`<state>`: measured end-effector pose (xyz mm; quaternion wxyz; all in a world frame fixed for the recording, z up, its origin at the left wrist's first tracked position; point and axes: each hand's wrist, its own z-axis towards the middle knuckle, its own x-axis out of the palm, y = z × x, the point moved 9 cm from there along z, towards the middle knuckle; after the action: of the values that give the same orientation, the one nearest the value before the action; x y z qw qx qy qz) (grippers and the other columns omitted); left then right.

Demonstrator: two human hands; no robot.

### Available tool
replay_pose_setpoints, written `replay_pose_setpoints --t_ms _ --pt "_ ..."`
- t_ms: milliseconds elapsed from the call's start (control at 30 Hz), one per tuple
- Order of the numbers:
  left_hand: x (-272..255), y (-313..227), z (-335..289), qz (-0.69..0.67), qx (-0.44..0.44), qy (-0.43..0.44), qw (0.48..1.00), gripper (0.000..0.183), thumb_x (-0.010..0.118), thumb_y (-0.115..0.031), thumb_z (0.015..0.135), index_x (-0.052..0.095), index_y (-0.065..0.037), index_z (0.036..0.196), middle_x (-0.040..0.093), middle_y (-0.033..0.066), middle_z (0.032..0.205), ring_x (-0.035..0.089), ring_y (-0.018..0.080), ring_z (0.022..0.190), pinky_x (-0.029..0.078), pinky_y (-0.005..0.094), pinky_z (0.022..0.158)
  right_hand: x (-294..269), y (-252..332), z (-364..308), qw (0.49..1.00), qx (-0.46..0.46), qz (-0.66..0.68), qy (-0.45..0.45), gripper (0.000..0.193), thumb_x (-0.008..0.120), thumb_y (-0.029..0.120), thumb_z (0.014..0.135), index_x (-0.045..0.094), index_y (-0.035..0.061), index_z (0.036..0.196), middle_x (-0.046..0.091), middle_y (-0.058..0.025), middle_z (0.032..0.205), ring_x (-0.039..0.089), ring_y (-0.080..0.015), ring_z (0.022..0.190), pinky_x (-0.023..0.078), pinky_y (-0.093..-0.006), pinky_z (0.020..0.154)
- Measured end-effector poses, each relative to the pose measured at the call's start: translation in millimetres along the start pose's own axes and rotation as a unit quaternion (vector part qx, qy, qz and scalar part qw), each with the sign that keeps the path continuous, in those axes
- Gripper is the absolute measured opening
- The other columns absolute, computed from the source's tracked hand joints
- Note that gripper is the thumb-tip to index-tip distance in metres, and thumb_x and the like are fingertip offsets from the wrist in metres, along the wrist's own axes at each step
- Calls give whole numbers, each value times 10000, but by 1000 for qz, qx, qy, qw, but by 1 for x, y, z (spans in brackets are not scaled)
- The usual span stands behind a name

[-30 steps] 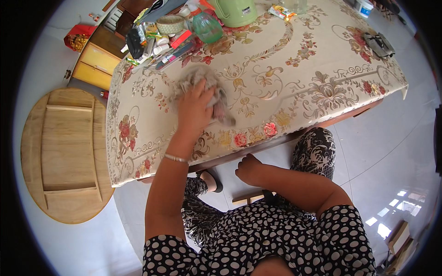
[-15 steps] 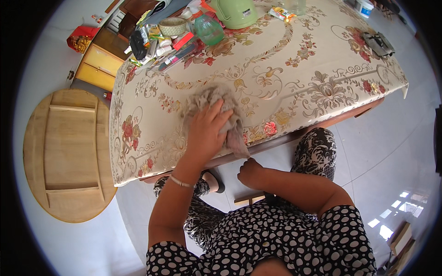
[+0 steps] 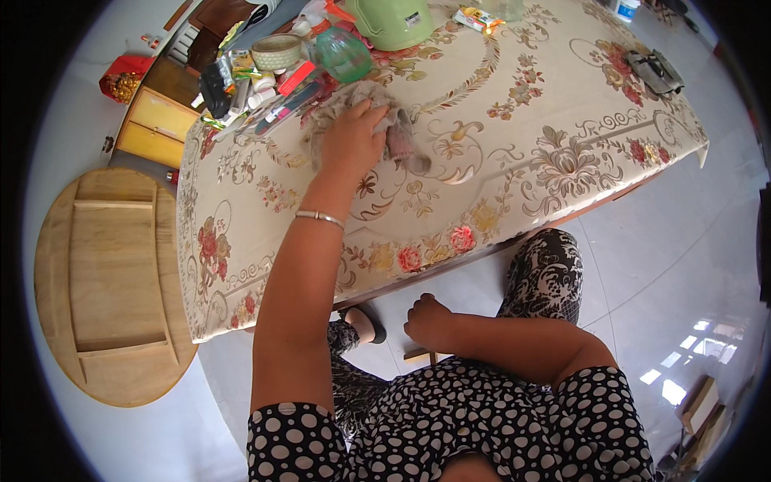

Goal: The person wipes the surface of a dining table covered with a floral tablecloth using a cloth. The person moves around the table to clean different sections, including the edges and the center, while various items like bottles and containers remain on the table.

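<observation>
My left hand (image 3: pixel 352 138) is pressed down on a bunched greyish-beige cleaning cloth (image 3: pixel 399 132), its fingers bent over the folds. The cloth lies on the patterned, flowered tablecloth (image 3: pixel 450 189), just on the near side of the spray bottle (image 3: pixel 341 55) with green liquid. Part of the cloth is hidden under the hand. My right hand (image 3: pixel 431 323) is closed in a fist in front of my body, off the near table edge, with nothing visible in it.
Beyond the cloth stand a patterned bowl (image 3: pixel 275 52), a green container (image 3: pixel 393 24) and a clutter of small packets and tubes. A yellow-white packet (image 3: pixel 477 20) lies at the back, a grey pouch (image 3: pixel 654 71) on the right. A round wooden board (image 3: pixel 116 281) is at the left.
My left hand has pushed the cloth away from me, up toward the spray bottle. The cloth's near corner, which was by my right fist, is now well apart from it.
</observation>
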<state>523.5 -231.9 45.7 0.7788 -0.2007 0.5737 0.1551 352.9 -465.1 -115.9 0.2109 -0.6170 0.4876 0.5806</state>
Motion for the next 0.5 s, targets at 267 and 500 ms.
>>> replay_pose_setpoints --t_ms 267,500 --pt "12 29 38 34 -26 -47 998 407 620 -216 796 601 -191 1201 518 98 1314 523 286 1148 447 405 943 12 -7 13 999 8 10 31 152 591 168 760 678 78 847 649 -105 868 613 -265 854 428 -415 750" --pt "-4 -24 -20 26 33 -37 998 472 615 -88 746 579 -127 1215 530 160 1255 518 341 1118 424 419 945 3 -26 18 998 31 -21 44 158 582 145 772 685 84 875 661 -112 916 616 -265 882 424 -411 789"
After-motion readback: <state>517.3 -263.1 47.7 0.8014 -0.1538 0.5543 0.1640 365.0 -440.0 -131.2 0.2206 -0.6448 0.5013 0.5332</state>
